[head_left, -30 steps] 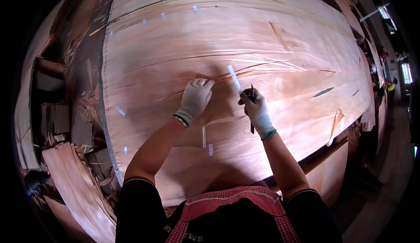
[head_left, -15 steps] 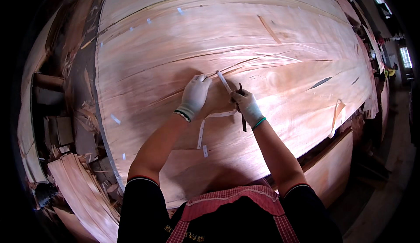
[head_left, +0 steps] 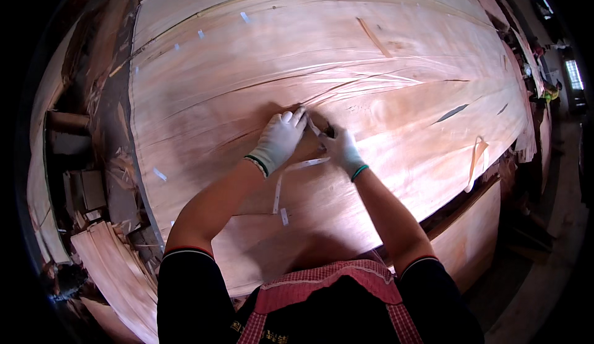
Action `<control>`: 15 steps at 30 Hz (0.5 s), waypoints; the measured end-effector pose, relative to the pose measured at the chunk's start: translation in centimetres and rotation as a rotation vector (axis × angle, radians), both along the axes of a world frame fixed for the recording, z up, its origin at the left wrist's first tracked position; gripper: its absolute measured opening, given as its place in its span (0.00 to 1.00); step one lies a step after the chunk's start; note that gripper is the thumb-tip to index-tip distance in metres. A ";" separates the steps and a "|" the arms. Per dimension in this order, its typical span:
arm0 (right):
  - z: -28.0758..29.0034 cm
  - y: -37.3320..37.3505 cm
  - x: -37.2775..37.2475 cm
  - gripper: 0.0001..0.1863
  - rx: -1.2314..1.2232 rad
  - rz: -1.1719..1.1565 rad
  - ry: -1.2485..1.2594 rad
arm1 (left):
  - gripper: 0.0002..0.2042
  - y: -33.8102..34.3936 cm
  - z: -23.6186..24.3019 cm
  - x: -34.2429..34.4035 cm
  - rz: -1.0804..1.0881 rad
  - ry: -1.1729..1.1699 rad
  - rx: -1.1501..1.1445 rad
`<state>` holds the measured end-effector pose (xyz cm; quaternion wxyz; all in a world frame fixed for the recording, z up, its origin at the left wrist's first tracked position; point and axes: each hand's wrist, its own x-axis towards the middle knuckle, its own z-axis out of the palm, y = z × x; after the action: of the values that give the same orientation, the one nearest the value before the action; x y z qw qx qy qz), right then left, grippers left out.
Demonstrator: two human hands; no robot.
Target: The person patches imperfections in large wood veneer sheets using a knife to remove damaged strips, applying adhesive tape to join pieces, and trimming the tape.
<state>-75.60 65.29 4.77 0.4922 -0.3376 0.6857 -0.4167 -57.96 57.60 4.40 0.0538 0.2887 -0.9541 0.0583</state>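
A large sheet of pale reddish wood veneer point(head_left: 396, 121) lies spread before me, with long splits and folds across its middle. My left hand point(head_left: 277, 141), in a white glove, presses stretched fingertips on the veneer at the upper end of a strip of white tape point(head_left: 314, 127). Closed round that strip, my gloved right hand point(head_left: 341, 149) also holds a slim dark tool point(head_left: 330, 131), mostly hidden by the fingers. The tape's perforated tail point(head_left: 277, 189) trails below the hands across the sheet.
Short tape pieces point(head_left: 284, 216) stick to the veneer in several places. A thin rod-like strip point(head_left: 247, 0) crosses its far part. Loose veneer strips point(head_left: 114, 269) are stacked at the lower left. Another veneer stack point(head_left: 470, 232) stands at the lower right. A narrow scrap point(head_left: 374, 37) lies on the sheet.
My left hand has moved right and its fingers have stretched to the tape's upper end. The right hand has turned, and the dark tool now shows far less.
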 end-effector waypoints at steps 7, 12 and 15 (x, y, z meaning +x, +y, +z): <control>5.3 0.8 -12.9 0.08 0.086 0.083 0.361 | 0.08 -2.6 1.4 -2.4 0.174 0.441 0.459; 3.6 8.1 -17.1 0.07 0.059 -0.224 0.020 | 0.11 -5.3 1.5 -7.8 0.232 0.747 0.290; 3.8 9.9 -18.8 0.07 0.055 -0.283 -0.012 | 0.18 -7.4 0.4 -13.6 0.283 0.585 0.246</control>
<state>-94.39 75.15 8.62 0.4417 -0.2213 0.7345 -0.4652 -71.56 50.18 4.78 0.2810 0.4269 -0.8487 -0.1357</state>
